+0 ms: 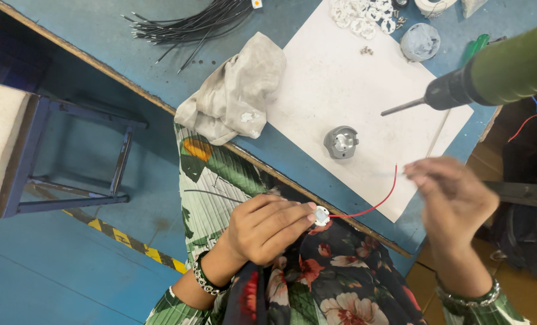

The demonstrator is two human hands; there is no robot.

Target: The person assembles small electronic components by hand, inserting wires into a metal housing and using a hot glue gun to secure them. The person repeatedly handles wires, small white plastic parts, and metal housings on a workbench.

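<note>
My left hand (267, 227) pinches a small white round part (321, 215) at its fingertips, over my lap. A thin red wire (373, 204) runs from that part up to my right hand (452, 195), whose fingers are closed on the wire's far end near the table's edge. A grey round fixture (341, 142) stands on a white sheet (340, 90) just beyond both hands.
A green power screwdriver (491, 75) hangs over the sheet at right. A crumpled grey cloth (235, 93), a bundle of black wires (187, 25), a pile of white parts (361, 15) and a tape roll (420, 41) lie on the blue table (100, 30). A blue stool (70, 150) stands at left.
</note>
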